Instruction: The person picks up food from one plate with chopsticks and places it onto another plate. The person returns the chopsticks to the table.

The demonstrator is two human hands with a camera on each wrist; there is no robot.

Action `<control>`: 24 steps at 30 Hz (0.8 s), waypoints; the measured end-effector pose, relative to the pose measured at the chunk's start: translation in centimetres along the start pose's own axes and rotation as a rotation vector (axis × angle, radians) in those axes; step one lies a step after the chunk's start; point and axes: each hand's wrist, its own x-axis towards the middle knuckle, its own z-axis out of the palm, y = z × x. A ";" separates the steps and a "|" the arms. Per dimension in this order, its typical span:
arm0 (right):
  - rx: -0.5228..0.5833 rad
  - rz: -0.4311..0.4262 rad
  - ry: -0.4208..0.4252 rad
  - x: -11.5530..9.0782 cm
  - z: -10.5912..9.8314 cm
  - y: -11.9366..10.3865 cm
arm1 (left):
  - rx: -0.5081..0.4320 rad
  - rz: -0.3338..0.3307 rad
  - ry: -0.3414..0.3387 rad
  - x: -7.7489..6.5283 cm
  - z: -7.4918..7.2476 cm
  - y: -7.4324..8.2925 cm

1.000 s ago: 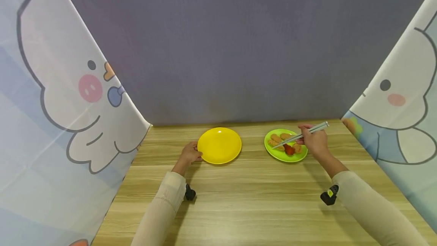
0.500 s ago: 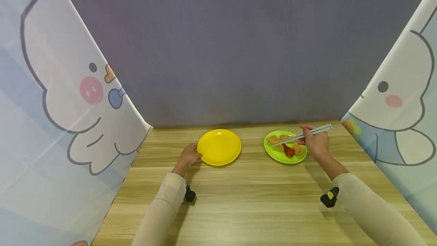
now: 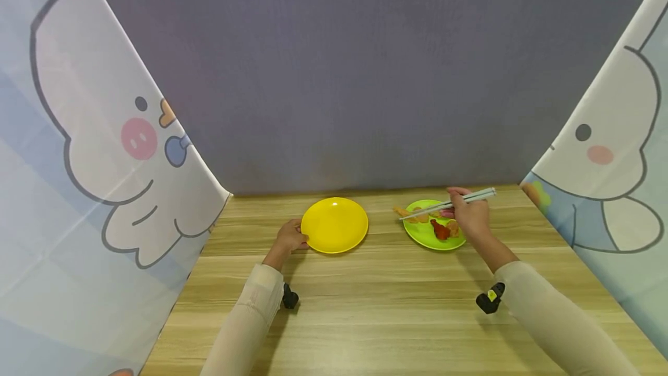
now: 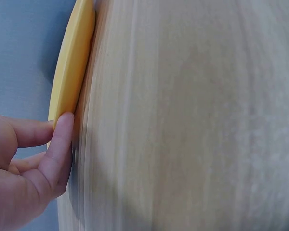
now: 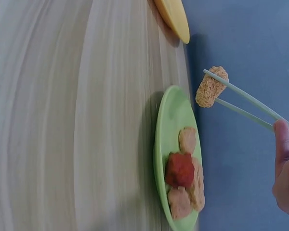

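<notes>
- Near the back edge of the table (image 3: 334, 318), left of its middle, sits the yellow plate (image 3: 334, 225). Left hand (image 3: 290, 236) has it pinched by its left rim, thumb and fingers closed on it.
- Over toward the back right corner there's the green plate (image 3: 424, 238), well apart from the yellow one, with the food on it.
- Right hand (image 3: 472, 216) grips the chopsticks (image 5: 250, 99), and their tips are clamped on one breaded nugget (image 5: 208, 92) — it's up in the air, not touching the plate, around the green plate's left rim in the head view.
- One chopstick crosses the front of the nugget, the other goes out of sight behind it. Hold looks decent to me, though a lumpy thing like that could twist or slip.
- Progress, my read: pretty early. One piece is lifted but not set down yet, and I see no food on the yellow plate, so I'd call nothing fully finished.
- Left on the green plate: a red piece (image 5: 179, 169) with a few tan pieces (image 5: 187, 140) bunched around it. They overlap, so no exact count from me — sorry.
</notes>
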 end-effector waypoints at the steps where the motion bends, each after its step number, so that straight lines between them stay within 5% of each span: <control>1: 0.006 0.003 0.000 0.0 0.3 0.0 | 0.002 -0.001 -0.002 0.0 0.0 0.0; 24: 0.195 0.039 -0.021 -0.9 6.6 0.6 | -0.016 0.000 -0.006 -0.1 0.1 -0.1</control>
